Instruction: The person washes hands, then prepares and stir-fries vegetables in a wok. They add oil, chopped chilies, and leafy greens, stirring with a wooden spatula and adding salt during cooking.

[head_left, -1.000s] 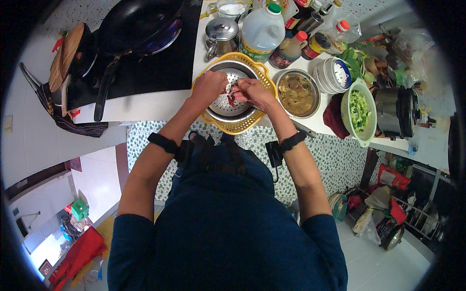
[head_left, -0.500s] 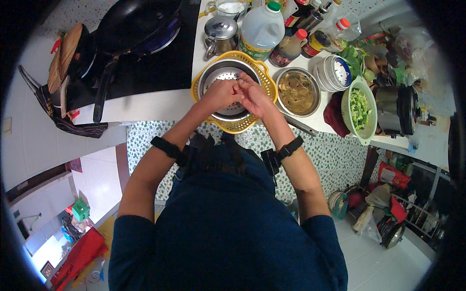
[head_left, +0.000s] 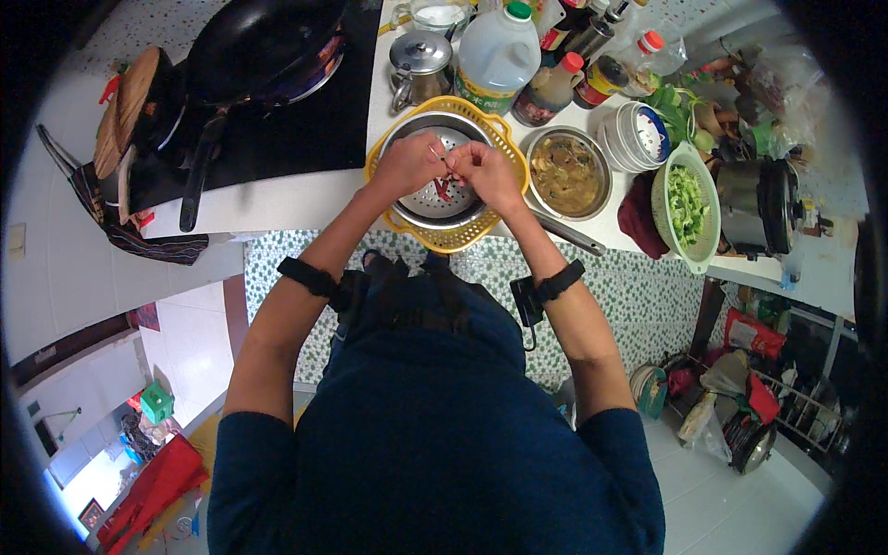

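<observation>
A steel strainer bowl (head_left: 427, 215) with a perforated bottom rests inside a yellow plastic basket (head_left: 444, 242) on the counter. Small red pieces that look like dried chilies (head_left: 443, 191) lie on its holes. My left hand (head_left: 413, 165) is over the bowl's left side, fingers closed in a pinch. Facing it from the right, my right hand (head_left: 490, 176) also pinches, thumb and fingertips together. The two sets of fingertips nearly meet just above the red pieces. Whatever is between them is too small and hidden to make out.
A steel bowl (head_left: 606, 190) of brownish soaking food stands at right, near a green basket (head_left: 712, 242) of chopped greens. Behind are a large jug (head_left: 499, 57), sauce bottles (head_left: 548, 91) and a steel pot (head_left: 421, 57). A black wok (head_left: 250, 55) sits on the stove at left.
My hands, which were clasped together over the bowl, have moved slightly apart, the left shifting left and the right moving a little right. The red pieces now show more clearly below my fingertips.
</observation>
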